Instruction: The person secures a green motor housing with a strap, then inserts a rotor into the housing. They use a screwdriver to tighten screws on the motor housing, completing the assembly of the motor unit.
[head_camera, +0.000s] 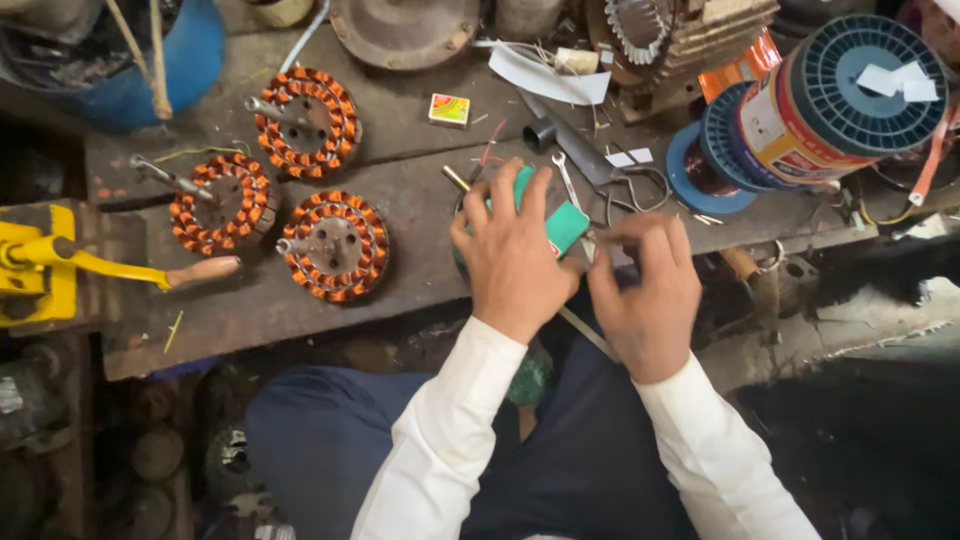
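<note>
Crowded bench edge: both hands clasp green object.

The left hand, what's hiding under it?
Under the left hand sits a green roll; only its edge peeks out beside the fingers. A brass-coloured rod pokes out behind. The roll's middle is covered, so what it is exactly cannot be told.

The left hand covers most of the green object, so its shape cannot be told. What the right hand's fingers pinch is too small to make out. The blue barrel and the rusty disc are cut off by the top edge.
</note>
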